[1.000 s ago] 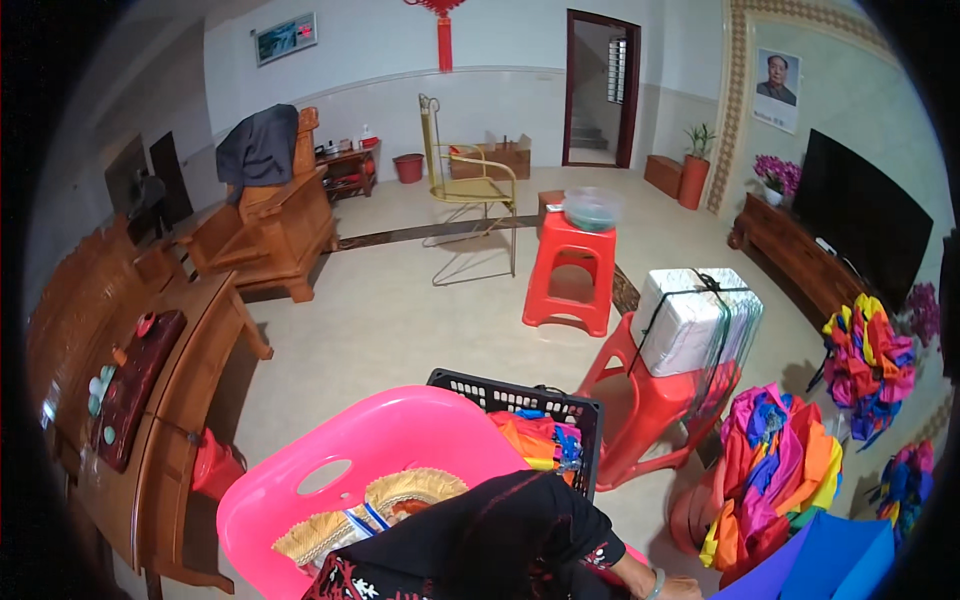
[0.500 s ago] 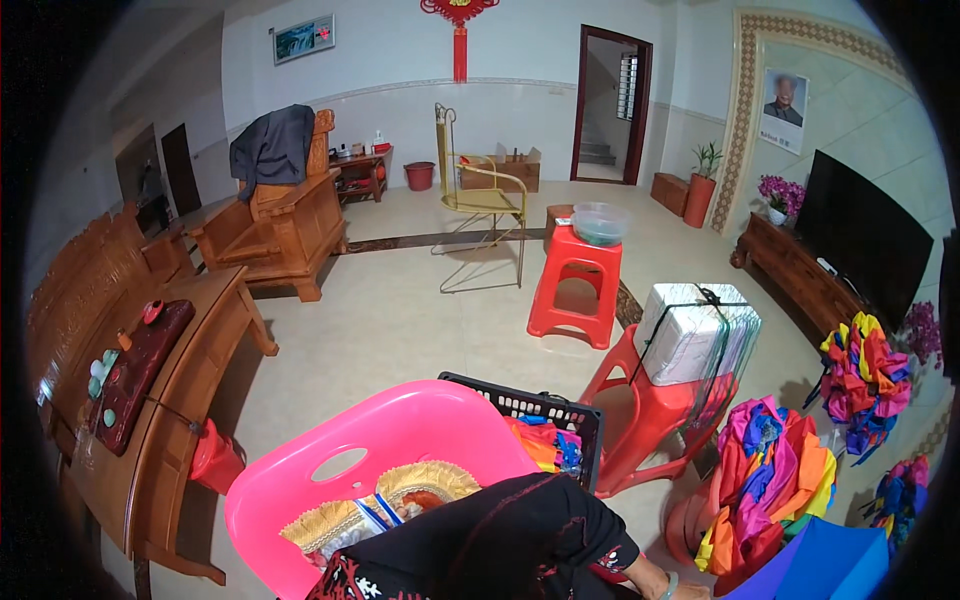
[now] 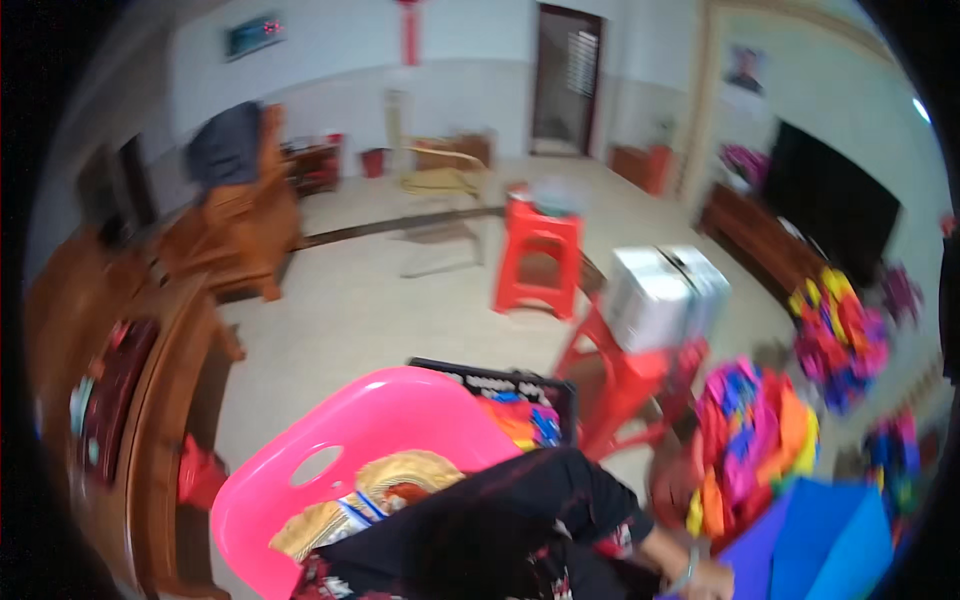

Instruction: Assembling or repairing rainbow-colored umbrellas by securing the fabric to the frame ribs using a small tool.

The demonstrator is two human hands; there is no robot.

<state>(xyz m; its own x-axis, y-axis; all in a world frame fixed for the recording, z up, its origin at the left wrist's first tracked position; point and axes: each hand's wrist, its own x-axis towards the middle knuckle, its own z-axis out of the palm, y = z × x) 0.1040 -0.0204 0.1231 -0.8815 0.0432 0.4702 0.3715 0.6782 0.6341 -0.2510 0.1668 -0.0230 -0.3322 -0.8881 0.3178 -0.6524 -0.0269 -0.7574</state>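
A black sleeve with red and white patterning (image 3: 450,520) crosses the lower part of the head view, bent at the elbow. My left hand (image 3: 712,578) comes out of it at the lower right, with a pale bangle (image 3: 690,565) at the wrist. The hand touches or lies against the edge of blue and purple fabric panels (image 3: 815,535), like part of an umbrella. Motion blur and the lower frame edge hide the fingers. My right hand is out of view.
A pink plastic chair (image 3: 340,425) with a gold-trimmed cushion (image 3: 410,470) stands close by. Beyond it is a black crate (image 3: 490,380) of colourful fabric. Red stools (image 3: 540,260) carry a clear bowl and a tied white box (image 3: 665,300). Multicoloured fabric bundles (image 3: 755,435) are at right.
The whole view has swung to the right and blurred, so the room appears shifted left and up. More of my left hand shows at the lower edge beside the blue fabric.
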